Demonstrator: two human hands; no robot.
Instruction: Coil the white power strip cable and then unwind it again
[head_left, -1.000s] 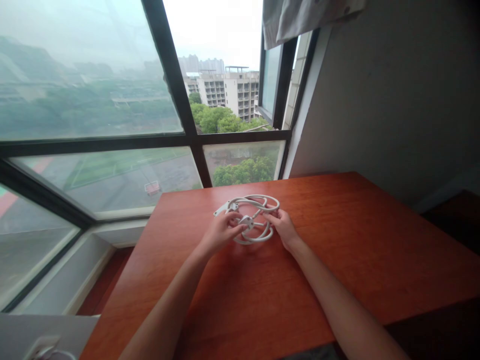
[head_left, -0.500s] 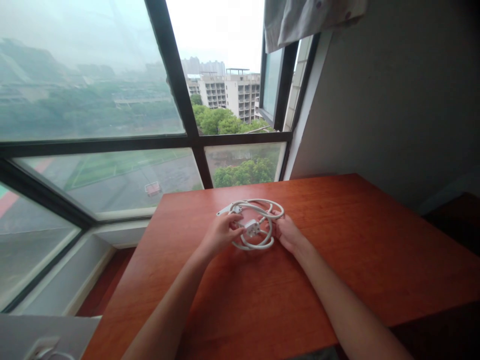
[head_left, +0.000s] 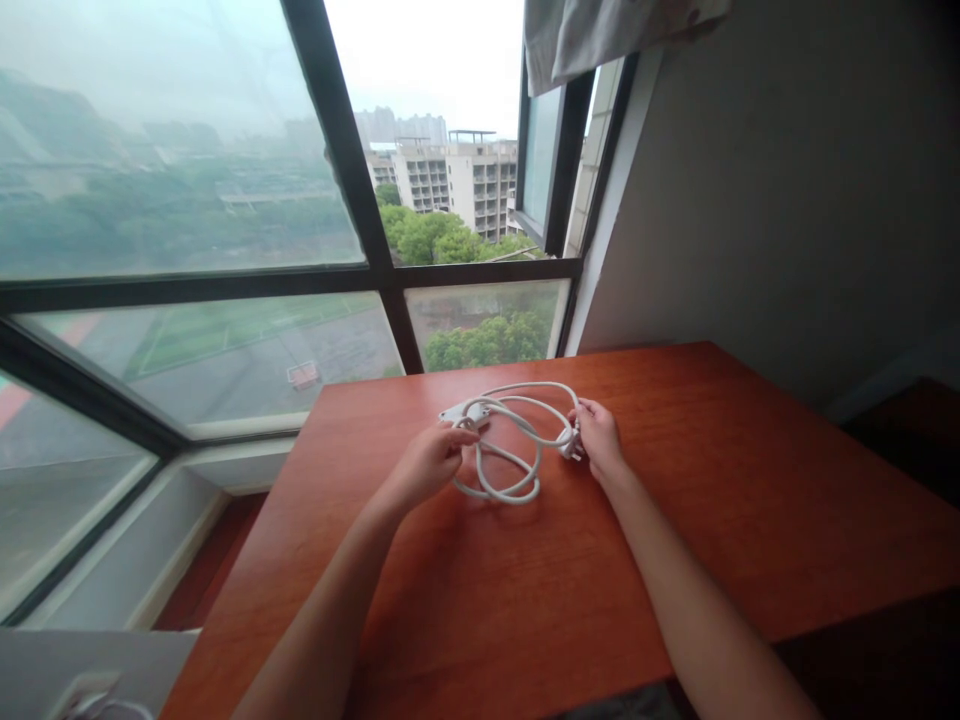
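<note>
I see a dark window frame [head_left: 384, 279] and a curtain [head_left: 600, 45] beyond the worktop [head_left: 487, 600]. Over it, loops of the white cable [head_left: 516, 500] cross between my hands: left hand [head_left: 426, 463] pinching cable, right hand [head_left: 600, 436] closed at its plug [head_left: 568, 445] end. The plug has moved rightward, out of the middle.

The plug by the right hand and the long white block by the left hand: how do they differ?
The plug looks short and chunky; the block is longer. Prongs stick out of the plug; I can make out none on the block. The plug is at the right hand, the block just beyond the left hand. Both are white.
</note>
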